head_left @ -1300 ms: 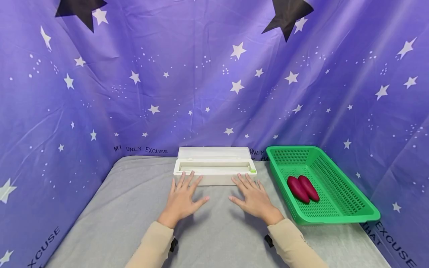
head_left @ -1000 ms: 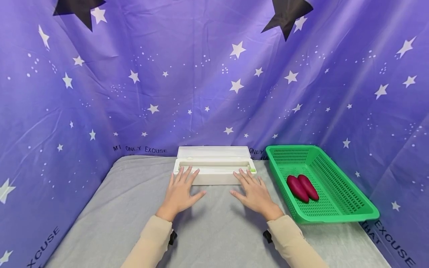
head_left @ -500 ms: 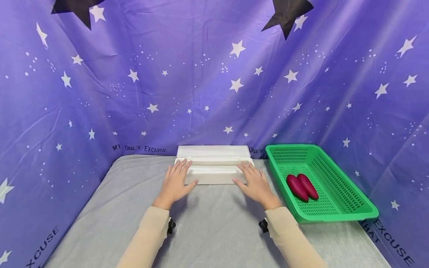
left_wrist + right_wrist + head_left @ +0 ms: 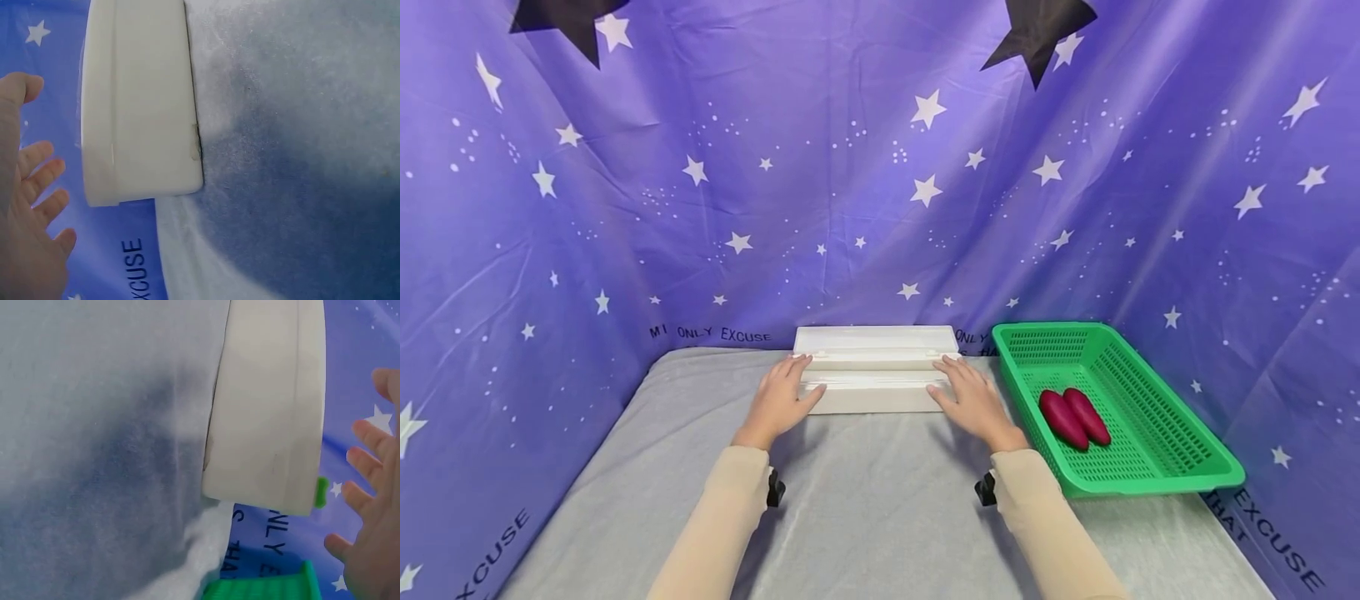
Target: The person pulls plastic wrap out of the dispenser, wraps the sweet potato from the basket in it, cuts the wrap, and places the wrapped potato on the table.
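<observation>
The long white box [image 4: 871, 402] lies between and below the fingertips of the left hand [image 4: 773, 406] and the right hand [image 4: 976, 404], one hand over each end. Both hands have fingers spread and grasp nothing; the wrist views show a gap between fingers and box. Its long axis runs across from one hand to the other, the plain front wall facing the wrists, the raised lid [image 4: 877, 338] beyond the fingertips. A green tab [image 4: 321, 492] sits near the right fingers.

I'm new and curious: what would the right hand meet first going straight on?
The right hand would probably meet the open lid of the white box first; height is unclear, so it might pass over to the purple curtain.
</observation>
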`<control>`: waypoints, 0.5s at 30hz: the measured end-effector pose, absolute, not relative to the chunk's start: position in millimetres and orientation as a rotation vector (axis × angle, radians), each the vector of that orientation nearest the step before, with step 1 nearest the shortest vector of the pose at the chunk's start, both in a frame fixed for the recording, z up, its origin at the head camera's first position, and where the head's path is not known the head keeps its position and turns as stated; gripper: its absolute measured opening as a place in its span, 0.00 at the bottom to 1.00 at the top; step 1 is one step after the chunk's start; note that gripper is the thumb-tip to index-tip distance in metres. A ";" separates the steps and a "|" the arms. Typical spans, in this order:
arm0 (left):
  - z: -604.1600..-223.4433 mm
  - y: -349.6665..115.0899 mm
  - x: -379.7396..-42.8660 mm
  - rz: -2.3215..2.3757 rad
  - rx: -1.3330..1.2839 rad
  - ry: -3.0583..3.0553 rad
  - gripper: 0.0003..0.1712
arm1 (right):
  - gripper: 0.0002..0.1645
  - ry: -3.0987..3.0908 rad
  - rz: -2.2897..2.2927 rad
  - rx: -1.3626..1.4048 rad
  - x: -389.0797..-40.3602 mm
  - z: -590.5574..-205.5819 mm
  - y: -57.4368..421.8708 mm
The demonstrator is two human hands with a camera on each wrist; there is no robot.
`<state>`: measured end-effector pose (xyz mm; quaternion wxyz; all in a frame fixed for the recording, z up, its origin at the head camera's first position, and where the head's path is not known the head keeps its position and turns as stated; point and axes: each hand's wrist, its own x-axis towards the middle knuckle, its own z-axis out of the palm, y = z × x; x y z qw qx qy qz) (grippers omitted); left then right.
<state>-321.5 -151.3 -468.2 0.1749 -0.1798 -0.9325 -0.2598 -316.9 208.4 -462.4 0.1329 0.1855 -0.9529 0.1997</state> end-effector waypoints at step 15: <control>-475.2 -161.2 -337.0 -0.935 -0.523 -2.727 0.31 | 0.21 -2.717 0.714 0.487 -329.0 -473.8 225.6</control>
